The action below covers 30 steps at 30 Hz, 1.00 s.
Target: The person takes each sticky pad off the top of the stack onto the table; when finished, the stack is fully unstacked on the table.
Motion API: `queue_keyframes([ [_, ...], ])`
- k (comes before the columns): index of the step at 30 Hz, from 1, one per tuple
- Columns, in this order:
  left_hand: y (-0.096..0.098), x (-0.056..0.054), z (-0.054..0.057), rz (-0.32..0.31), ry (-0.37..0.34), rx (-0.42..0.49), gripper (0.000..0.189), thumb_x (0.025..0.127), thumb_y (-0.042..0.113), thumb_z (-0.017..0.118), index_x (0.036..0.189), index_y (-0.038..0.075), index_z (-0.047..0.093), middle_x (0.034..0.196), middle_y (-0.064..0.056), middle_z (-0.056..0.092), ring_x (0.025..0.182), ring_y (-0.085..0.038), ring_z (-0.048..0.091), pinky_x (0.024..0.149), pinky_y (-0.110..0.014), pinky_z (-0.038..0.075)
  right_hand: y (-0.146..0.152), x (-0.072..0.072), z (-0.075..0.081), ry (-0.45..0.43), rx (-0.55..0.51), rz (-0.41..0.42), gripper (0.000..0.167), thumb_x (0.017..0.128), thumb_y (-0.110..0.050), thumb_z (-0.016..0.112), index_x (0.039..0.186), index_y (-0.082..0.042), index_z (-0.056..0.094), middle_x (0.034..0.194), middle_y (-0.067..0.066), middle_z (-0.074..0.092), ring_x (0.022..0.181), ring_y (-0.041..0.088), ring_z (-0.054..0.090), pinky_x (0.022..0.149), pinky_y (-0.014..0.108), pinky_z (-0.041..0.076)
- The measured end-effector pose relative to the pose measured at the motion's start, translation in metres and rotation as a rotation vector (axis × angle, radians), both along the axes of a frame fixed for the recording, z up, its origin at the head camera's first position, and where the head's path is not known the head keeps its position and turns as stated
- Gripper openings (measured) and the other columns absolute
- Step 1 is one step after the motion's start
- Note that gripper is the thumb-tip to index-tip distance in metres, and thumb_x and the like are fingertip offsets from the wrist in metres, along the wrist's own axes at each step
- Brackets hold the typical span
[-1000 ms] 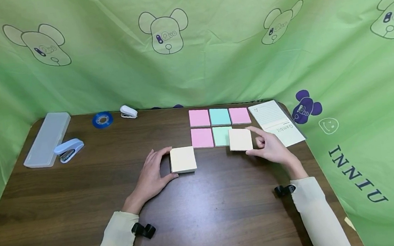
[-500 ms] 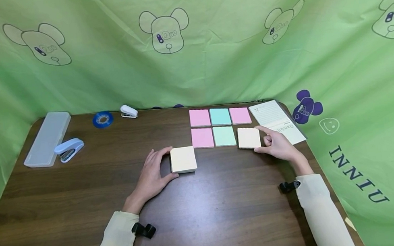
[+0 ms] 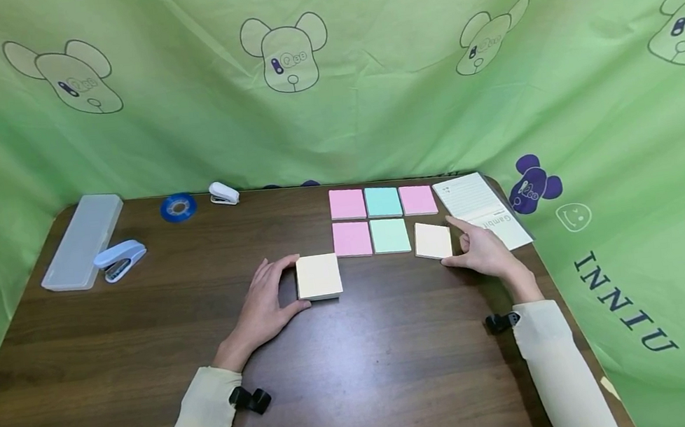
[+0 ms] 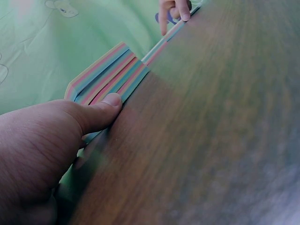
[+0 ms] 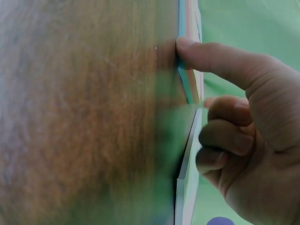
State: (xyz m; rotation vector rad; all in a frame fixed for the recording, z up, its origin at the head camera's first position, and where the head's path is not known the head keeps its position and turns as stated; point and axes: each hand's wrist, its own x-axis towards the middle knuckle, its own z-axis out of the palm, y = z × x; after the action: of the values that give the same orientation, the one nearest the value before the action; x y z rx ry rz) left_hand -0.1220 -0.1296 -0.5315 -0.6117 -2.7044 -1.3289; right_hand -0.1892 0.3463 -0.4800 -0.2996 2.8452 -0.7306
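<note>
My left hand (image 3: 260, 314) grips a thick stack of sticky note pads (image 3: 319, 276), thumb on the near side and index finger at the far left corner. Striped pink, blue and yellow edges of the stack (image 4: 112, 75) show in the left wrist view. My right hand (image 3: 480, 248) spans a thin cream-topped sticky note pad (image 3: 432, 240), which sits slightly turned. Its thumb (image 5: 187, 49) touches the near corner, and the index fingertip is right by the far right corner; the other fingers are curled in. Left of this pad lie a mint pad (image 3: 390, 235) and a pink pad (image 3: 352, 239).
Behind them is a row of a pink pad (image 3: 347, 204), a turquoise pad (image 3: 383, 202) and another pink pad (image 3: 418, 200). An open notebook (image 3: 485, 211) lies right. Far left are a translucent case (image 3: 82, 243), a stapler (image 3: 120, 259), blue tape (image 3: 178, 207) and a small white stapler (image 3: 224, 193).
My right hand has moved the thin cream-topped pad rightward off the mint pad and down beside it, and the pad has turned slightly clockwise. My left hand and its stack stay put.
</note>
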Motion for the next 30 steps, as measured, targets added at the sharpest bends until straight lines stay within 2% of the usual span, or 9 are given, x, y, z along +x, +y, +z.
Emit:
queue_keyframes([
  [5,0.0,0.0,0.0,-0.003,0.001,-0.005,0.094,0.083,0.009,0.1,0.16,0.006,0.048,0.158,-0.014,0.06,0.15,-0.036,0.052,0.139,-0.06,0.018,0.0,0.001,-0.001,0.045,0.019,-0.017,0.089,0.086,-0.026,0.098,0.16,-0.002,0.054,0.072,-0.002,0.049,0.064,0.015,0.041,0.059,0.033,0.036],
  [10,0.0,0.001,0.001,0.0,-0.009,-0.009,0.094,0.083,0.009,0.1,0.161,0.006,0.048,0.158,-0.014,0.059,0.15,-0.035,0.052,0.139,-0.059,0.017,0.003,-0.001,-0.01,0.079,-0.023,0.024,0.075,0.094,-0.027,0.086,0.161,-0.006,0.057,0.065,-0.003,0.048,0.057,0.014,0.04,0.053,0.032,0.031],
  [12,0.0,0.001,0.001,0.001,-0.012,-0.01,0.094,0.083,0.009,0.1,0.161,0.006,0.048,0.158,-0.014,0.059,0.151,-0.035,0.052,0.139,-0.058,0.017,0.007,-0.005,-0.019,0.107,-0.035,0.032,0.075,0.095,-0.029,0.082,0.163,-0.01,0.056,0.062,-0.006,0.048,0.055,0.012,0.039,0.051,0.032,0.028],
  [17,-0.001,0.0,0.001,-0.002,-0.012,-0.008,0.094,0.083,0.009,0.1,0.161,0.006,0.048,0.159,-0.014,0.059,0.151,-0.035,0.051,0.139,-0.059,0.017,0.008,-0.011,-0.03,0.131,-0.025,0.017,0.077,0.092,-0.025,0.078,0.164,-0.008,0.054,0.06,-0.005,0.049,0.051,0.012,0.039,0.047,0.033,0.027],
  [24,0.001,0.0,0.0,0.002,-0.013,0.002,0.094,0.083,0.007,0.1,0.161,0.005,0.047,0.159,-0.014,0.059,0.151,-0.035,0.052,0.139,-0.06,0.017,0.005,-0.013,-0.032,0.113,0.002,-0.026,0.078,0.09,-0.023,0.077,0.163,-0.009,0.054,0.063,-0.004,0.052,0.052,0.013,0.044,0.047,0.033,0.033],
  [25,0.001,0.0,0.0,0.003,-0.015,0.004,0.094,0.083,0.007,0.1,0.161,0.005,0.047,0.159,-0.014,0.059,0.151,-0.035,0.052,0.139,-0.06,0.017,0.001,-0.012,-0.028,0.102,0.0,-0.033,0.078,0.09,-0.021,0.076,0.163,-0.008,0.054,0.064,-0.003,0.053,0.054,0.014,0.045,0.049,0.033,0.034],
  [29,0.0,0.0,0.001,0.005,-0.021,0.009,0.094,0.082,0.007,0.1,0.161,0.005,0.047,0.159,-0.014,0.059,0.151,-0.035,0.052,0.139,-0.059,0.017,0.011,-0.021,-0.049,0.12,0.015,-0.045,0.08,0.088,-0.02,0.078,0.164,-0.011,0.053,0.064,-0.004,0.054,0.054,0.014,0.047,0.048,0.033,0.035],
  [30,0.0,0.0,0.001,0.005,-0.023,0.01,0.095,0.082,0.007,0.1,0.161,0.004,0.047,0.159,-0.014,0.059,0.151,-0.035,0.052,0.139,-0.059,0.017,0.008,-0.019,-0.046,0.113,0.0,-0.046,0.08,0.088,-0.017,0.077,0.164,-0.009,0.053,0.064,-0.003,0.054,0.054,0.016,0.048,0.049,0.034,0.035],
])
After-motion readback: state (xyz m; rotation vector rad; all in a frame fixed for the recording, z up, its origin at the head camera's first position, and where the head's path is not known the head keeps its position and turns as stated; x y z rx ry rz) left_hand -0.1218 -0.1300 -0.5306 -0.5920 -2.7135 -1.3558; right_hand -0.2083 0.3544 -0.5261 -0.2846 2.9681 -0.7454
